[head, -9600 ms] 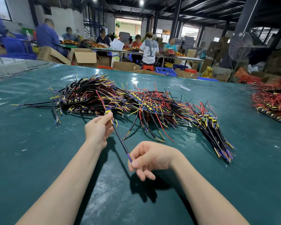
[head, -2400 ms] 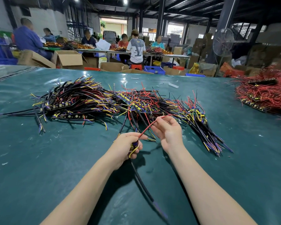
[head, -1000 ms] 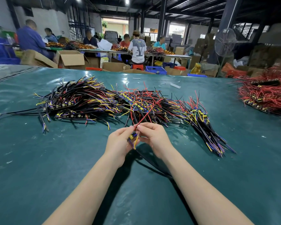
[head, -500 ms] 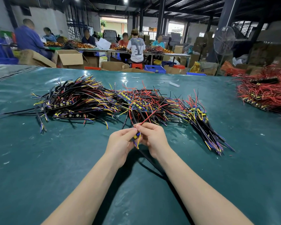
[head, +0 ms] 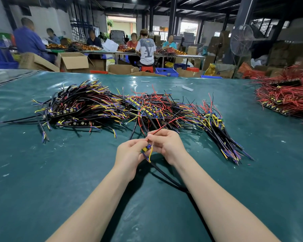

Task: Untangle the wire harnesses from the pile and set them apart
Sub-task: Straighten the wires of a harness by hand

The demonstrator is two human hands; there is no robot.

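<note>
Head view: both hands work near the middle of the tabletop, just in front of the pile. The left hand pinches one wire harness by its little yellow and blue part, likely so it cannot slip. The right hand pinches its red wire (which runs back into the pile), probably to pull it free.

Factory floor: workers at long tables, cardboard boxes, wire piles.
</note>
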